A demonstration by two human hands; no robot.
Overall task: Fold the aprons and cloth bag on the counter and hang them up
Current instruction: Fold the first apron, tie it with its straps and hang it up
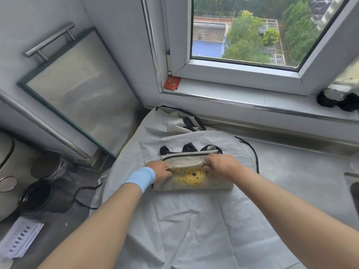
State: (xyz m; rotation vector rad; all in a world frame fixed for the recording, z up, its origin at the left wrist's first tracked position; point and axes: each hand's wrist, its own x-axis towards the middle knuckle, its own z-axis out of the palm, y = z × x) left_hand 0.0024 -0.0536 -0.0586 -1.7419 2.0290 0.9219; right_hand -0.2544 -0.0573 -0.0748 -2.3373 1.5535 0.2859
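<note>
A beige cloth bag with a yellow bear print (212, 183) lies on a pale grey, creased apron with thin black ties (194, 220). The apron is spread over the grey counter (303, 171), and it reaches the back edge under the window (242, 35). The black handles of the bag (189, 147) stick out at its far side. The left hand (160, 171), which wears a light blue wristband (141, 178), pinches a folded edge of the bag at the left end. The right hand (221, 166) grips the same edge at the right end, with the fingers curled around the cloth. Near the left edge of the counter stands a dark round jar (36, 197).
</note>
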